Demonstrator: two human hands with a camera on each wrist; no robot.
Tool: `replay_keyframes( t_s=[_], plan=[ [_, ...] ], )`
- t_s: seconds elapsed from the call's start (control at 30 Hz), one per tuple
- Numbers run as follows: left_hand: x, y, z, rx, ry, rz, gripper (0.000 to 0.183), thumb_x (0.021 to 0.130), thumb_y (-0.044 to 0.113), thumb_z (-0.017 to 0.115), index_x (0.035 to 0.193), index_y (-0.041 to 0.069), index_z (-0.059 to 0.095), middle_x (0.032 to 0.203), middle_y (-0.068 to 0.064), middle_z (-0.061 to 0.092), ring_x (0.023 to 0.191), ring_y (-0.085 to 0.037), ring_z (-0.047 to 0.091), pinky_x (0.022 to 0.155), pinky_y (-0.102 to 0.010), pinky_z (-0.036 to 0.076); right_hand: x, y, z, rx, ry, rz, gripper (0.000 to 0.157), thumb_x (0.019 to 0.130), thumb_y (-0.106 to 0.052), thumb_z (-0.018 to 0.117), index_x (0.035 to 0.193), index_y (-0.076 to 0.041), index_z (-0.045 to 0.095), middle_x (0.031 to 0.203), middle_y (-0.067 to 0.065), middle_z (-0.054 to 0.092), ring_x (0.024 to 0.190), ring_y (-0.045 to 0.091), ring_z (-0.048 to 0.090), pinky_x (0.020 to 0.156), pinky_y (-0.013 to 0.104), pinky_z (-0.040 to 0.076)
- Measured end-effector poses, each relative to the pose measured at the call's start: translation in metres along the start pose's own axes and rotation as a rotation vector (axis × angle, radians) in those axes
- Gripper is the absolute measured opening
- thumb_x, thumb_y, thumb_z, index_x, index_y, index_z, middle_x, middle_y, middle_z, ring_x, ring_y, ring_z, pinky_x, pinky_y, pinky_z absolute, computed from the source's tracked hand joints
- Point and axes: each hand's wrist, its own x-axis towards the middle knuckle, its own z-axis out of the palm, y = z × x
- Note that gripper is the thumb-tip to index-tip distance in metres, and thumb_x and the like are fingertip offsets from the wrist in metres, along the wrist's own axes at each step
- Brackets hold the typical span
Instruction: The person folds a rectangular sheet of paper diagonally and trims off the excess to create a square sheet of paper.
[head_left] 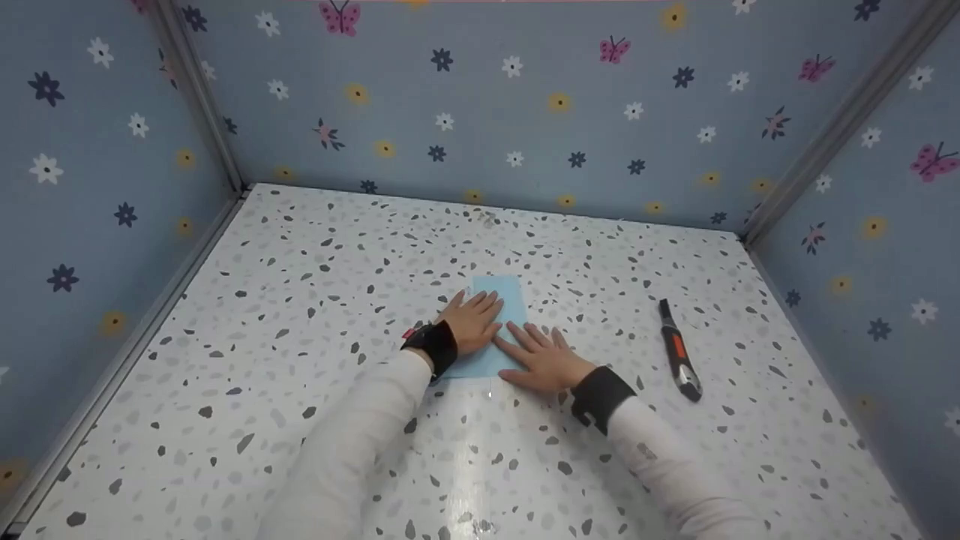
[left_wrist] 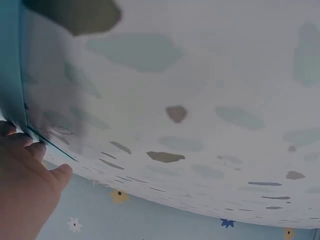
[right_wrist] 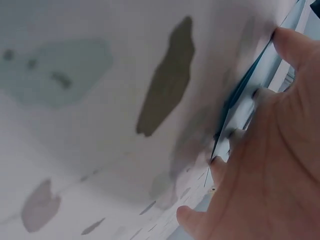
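Observation:
A sheet of light blue paper (head_left: 498,285) lies on the speckled table in the middle of the head view, partly hidden under both hands. My left hand (head_left: 472,324) rests on its left part with the fingers straight and pointing away from me. Spread fingers of my right hand (head_left: 546,361) press along the paper's right edge, the thumb near its lower right corner. Seen from the right wrist, the paper's edge (right_wrist: 242,87) runs just under the fingertips and shows a thin gap between layers. In the left wrist view, the paper (left_wrist: 10,65) fills the left border.
To the right of the hands lies a black and grey utility knife (head_left: 679,349) with an orange stripe. The white table (head_left: 300,247) with grey flecks is enclosed by blue flowered panels (head_left: 480,97) at the back and both sides.

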Motion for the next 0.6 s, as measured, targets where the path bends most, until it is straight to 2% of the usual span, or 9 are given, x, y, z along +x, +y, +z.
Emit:
replay_keyframes(
  t_s=[0.2,0.6],
  plan=[
    [0.003,-0.011,0.008,0.043,-0.020,0.002,0.061,0.112,0.043,0.025,0.166,0.014,0.020,0.174,-0.004,0.018,0.163,-0.024,0.016,0.134,-0.051,0.009,0.006,0.001,-0.002,0.000,0.041,0.076,0.068,0.106,-0.062,0.034,0.165,-0.035,0.014,0.176,0.003,0.005,0.163,0.035,0.009,0.129,0.067,0.008],
    [-0.005,-0.025,0.012,0.031,0.054,0.105,0.059,0.112,0.036,0.032,0.165,0.011,0.023,0.173,-0.007,0.023,0.162,-0.029,0.019,0.133,-0.054,0.010,0.009,-0.001,-0.002,0.004,0.042,0.103,0.067,0.106,-0.061,0.031,0.165,-0.035,0.015,0.176,0.003,0.005,0.163,0.035,0.008,0.129,0.066,0.007]
  ],
)
